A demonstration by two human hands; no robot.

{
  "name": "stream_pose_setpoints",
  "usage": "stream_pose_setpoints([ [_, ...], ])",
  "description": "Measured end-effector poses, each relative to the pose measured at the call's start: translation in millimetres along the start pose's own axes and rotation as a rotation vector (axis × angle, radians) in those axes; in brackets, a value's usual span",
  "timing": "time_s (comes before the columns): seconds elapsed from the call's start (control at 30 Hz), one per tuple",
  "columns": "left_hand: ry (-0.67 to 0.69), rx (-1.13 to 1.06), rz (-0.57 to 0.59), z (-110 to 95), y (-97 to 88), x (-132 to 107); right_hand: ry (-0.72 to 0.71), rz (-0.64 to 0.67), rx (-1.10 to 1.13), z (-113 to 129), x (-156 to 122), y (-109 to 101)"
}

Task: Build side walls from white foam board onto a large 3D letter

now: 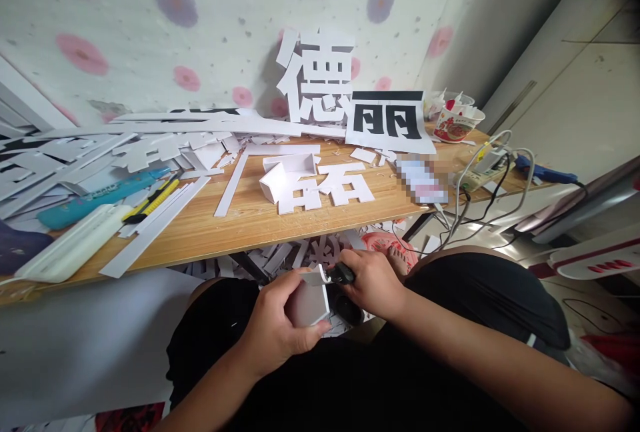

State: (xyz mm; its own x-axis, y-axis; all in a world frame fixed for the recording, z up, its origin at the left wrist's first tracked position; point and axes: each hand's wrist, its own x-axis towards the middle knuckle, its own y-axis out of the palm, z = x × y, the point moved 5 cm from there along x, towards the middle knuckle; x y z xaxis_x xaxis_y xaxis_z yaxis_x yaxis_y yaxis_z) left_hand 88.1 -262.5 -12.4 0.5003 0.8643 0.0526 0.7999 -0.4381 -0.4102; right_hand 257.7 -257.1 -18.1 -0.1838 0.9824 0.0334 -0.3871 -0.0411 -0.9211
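Over my lap, my left hand [280,325] is closed around a small white foam-board piece [310,302] with folded sides. My right hand [373,282] is closed on a black tool [345,275], probably a glue gun, whose tip touches the top edge of the white piece. Both hands hang below the front edge of the wooden table [235,225]. On the table lie white cut-out characters [320,182], and a taller white character [317,75] leans on the wall beside a black printed character sheet [387,119].
A heap of white strips [100,159], a blue tool [95,199] and a yellow utility knife [153,202] lie at the table's left. A paper cup [457,122], power strip [480,175], cables and a blue glue gun [543,171] sit at right. Offcuts litter the floor.
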Motion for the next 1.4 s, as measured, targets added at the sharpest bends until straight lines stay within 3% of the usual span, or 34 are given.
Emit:
stream_pose_setpoints([
  [0.1, 0.021, -0.049, 0.080, -1, 3.8, -5, 0.109, 0.034, -0.005, -11, 7, 7],
  [0.2, 0.055, -0.343, 0.095, 5, 1.0, -4, 0.174, 0.051, 0.003, -21, 12, 14],
  [0.3, 0.125, -0.750, -0.016, 12, -13.3, 2, 0.189, 0.071, 0.051, -25, 13, 19],
  [0.43, 0.240, -0.982, -0.169, 12, -38.7, 11, 0.138, 0.092, 0.320, -19, 12, 19],
  [0.53, 0.267, -1.075, -0.225, 7, -51.4, 16, 0.108, 0.114, 0.644, -11, 12, 14],
  [0.7, 0.275, -1.177, -0.223, 1, -54.4, 21, 0.043, 0.262, 0.954, 8, 9, 9],
  [0.87, 0.256, -1.189, -0.202, 5, -53.8, 24, 0.050, 0.390, 1.082, 14, 9, 15],
  [1.07, 0.152, -1.147, -0.157, 16, -52.9, 31, 0.056, 0.400, 1.082, 17, 6, 9],
  [1.17, 0.047, -1.146, -0.254, 28, -53.7, 37, 0.036, 0.195, 0.897, -8, 24, -19],
  [1.27, -0.058, -1.090, -0.297, 38, -53.4, 41, 0.181, -0.093, 0.475, -66, 55, -62],
  [1.3, -0.078, -1.065, -0.290, 40, -52.9, 42, 0.292, -0.135, 0.276, -89, 65, -74],
  [1.4, -0.123, -1.022, -0.251, 44, -49.8, 44, 0.432, -0.121, 0.098, -137, 96, -94],
])
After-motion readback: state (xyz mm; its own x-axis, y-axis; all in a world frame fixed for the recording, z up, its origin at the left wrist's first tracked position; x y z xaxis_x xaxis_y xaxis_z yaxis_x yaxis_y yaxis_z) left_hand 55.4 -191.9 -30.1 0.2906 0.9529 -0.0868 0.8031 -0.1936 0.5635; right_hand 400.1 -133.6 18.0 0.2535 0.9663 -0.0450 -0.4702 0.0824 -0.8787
